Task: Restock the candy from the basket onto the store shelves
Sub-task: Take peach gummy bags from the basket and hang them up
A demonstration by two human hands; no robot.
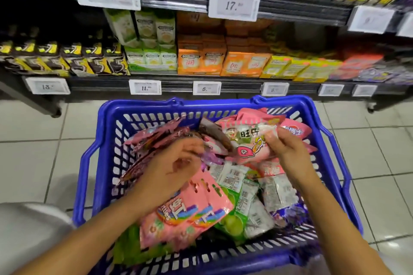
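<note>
Both hands are digging in the blue basket (105, 140): right hand (288, 147) fingers are pinching a pink candy bag (250, 140), left hand (176, 163) fingers are curled loosely over pink packets (156, 138), gripping nothing I can see.

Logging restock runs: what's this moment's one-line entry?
phase: sorting | right hand: gripping pink candy bag | left hand: among packets | basket: full

blue slotted basket (107, 163) sits near, heaped with pink, green and purple candy bags (194, 210); the far shelves (178, 82) hold rows of boxed candy.
</note>
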